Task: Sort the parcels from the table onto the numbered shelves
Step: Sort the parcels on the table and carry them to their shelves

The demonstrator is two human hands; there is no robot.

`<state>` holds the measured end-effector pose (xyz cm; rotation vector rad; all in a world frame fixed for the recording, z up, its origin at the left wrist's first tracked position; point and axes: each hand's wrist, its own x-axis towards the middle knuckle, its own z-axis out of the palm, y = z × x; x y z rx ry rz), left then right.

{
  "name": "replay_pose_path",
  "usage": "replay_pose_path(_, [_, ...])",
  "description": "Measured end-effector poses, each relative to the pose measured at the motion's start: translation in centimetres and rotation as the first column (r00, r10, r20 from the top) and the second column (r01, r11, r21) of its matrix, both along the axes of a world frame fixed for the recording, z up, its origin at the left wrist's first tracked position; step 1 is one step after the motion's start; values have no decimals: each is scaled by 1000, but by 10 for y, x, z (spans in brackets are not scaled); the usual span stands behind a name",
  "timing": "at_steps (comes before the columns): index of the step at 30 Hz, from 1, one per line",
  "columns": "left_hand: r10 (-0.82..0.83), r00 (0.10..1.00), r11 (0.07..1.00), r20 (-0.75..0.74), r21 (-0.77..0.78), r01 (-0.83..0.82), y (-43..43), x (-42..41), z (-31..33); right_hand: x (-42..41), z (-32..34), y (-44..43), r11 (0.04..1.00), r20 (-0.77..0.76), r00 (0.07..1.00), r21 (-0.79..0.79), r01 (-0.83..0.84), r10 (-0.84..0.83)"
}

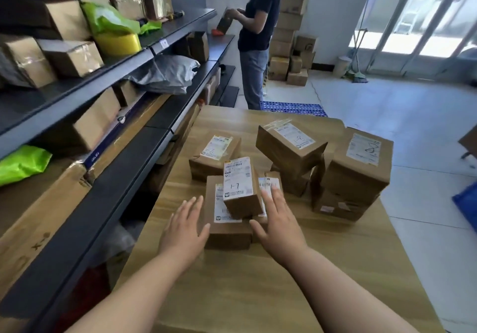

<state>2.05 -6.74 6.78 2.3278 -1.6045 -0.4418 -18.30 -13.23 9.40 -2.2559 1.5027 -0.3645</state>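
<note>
Left hand (184, 225) and right hand (277, 219), fingers straight and empty, flank the stacked 1-7 parcel (240, 190); an uneven squeeze could tip it off.

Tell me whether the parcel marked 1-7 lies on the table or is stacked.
Stacked: the parcel marked 1-7 rests on a flatter labelled box, label up, off the table.

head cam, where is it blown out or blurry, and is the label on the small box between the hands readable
Head view: daylight blows out the glass doors; the shelf boxes at the left edge are smeared and the shelf edge bows from the wide lens; the small box between the left hand and right hand is sharp, its handwritten 1-7 readable.
</note>
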Motion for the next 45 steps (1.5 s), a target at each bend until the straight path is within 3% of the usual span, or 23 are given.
replay_pose_path(7, [-179,983,982,25,58,178,-28,37,-23,67,0,-17,960,23,963,88,265,-268])
replay_pose_path(17, [-294,955,953,-22,62,295,-66,53,-20,94,-8,-43,930,-29,939,130,345,-344])
replay_pose_path(24, [-287,946,949,-148,93,303,-84,28,-20,89,-8,-38,904,41,917,187,384,-398])
replay_pose_path(29, [-286,907,950,-308,30,310,-90,9,-21,75,0,-34,892,180,880,205,404,-440])
replay_pose_path(32, [-209,810,974,-547,-40,224,-91,-9,-13,62,5,-27,892,254,857,190,411,-449])
replay_pose_path(36, [37,480,998,-876,57,27,-93,-33,-1,46,-3,-19,885,349,814,234,403,-464])
replay_pose_path(39, [114,360,993,-926,111,-29,-93,-48,3,31,-10,-14,893,380,810,242,378,-446])
replay_pose_path(45, [131,267,980,-955,84,-178,-84,-75,0,-2,-15,-9,935,433,832,236,265,-346])
